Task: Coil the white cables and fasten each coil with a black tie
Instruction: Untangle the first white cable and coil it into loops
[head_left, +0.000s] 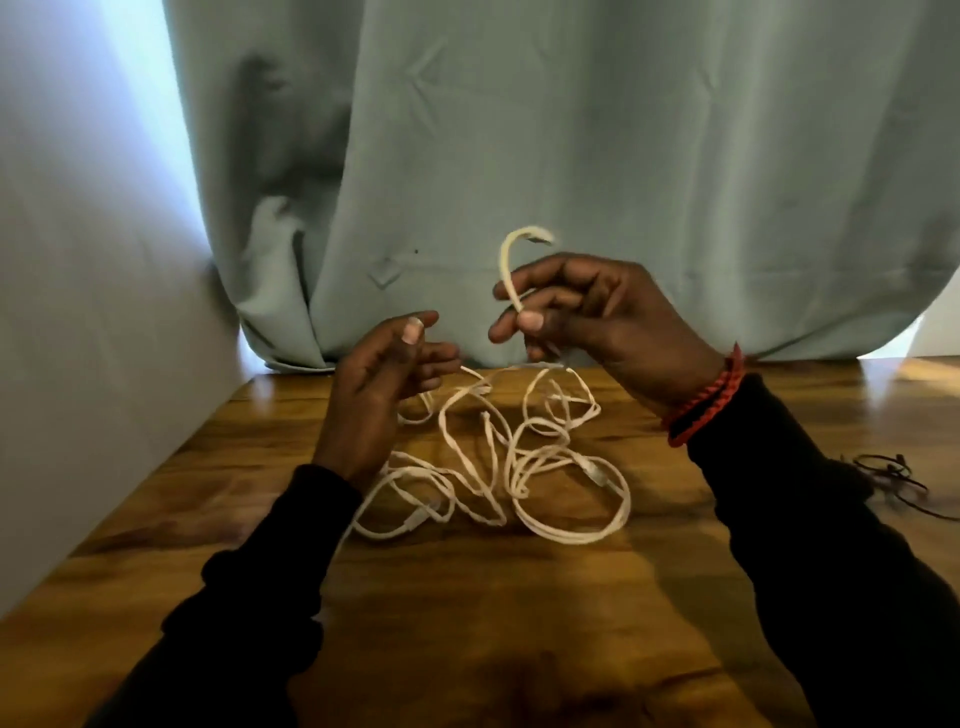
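right hand (587, 306): thumb and fingers pinch one white cable end, raised
left hand (387, 382): fingers curled — grip unclear
white cables (498, 467): loose tangle on wooden table (467, 623)
black ties (893, 475): table's right edge — apart

Wooden table (467, 597); tangled white cables (519, 467); black ties (893, 473)
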